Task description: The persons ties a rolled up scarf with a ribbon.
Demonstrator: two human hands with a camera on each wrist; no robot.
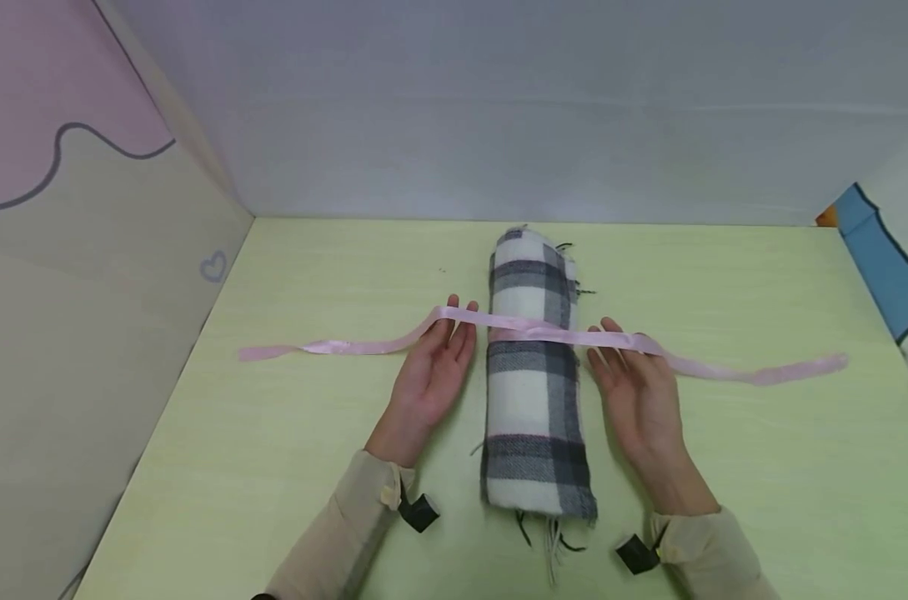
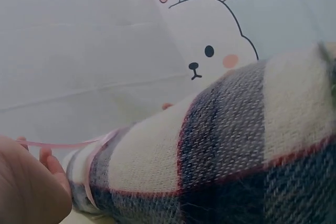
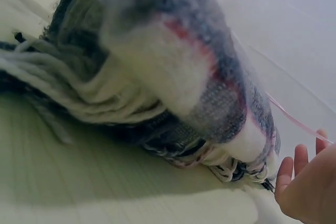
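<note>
A rolled plaid scarf, white with grey checks and fringed ends, lies lengthwise on the pale green table. A pink ribbon runs across the top of the roll, its ends trailing left and right on the table. My left hand lies palm up just left of the roll, fingers straight, with the ribbon draped over the fingertips. My right hand lies palm up on the right side, the ribbon resting across its fingers. The scarf fills the left wrist view, and the scarf's fringed end fills the right wrist view.
Panel walls enclose the table: a pink and beige one on the left, a grey one at the back, and a wall with blue shapes on the right. A rabbit drawing shows in the left wrist view.
</note>
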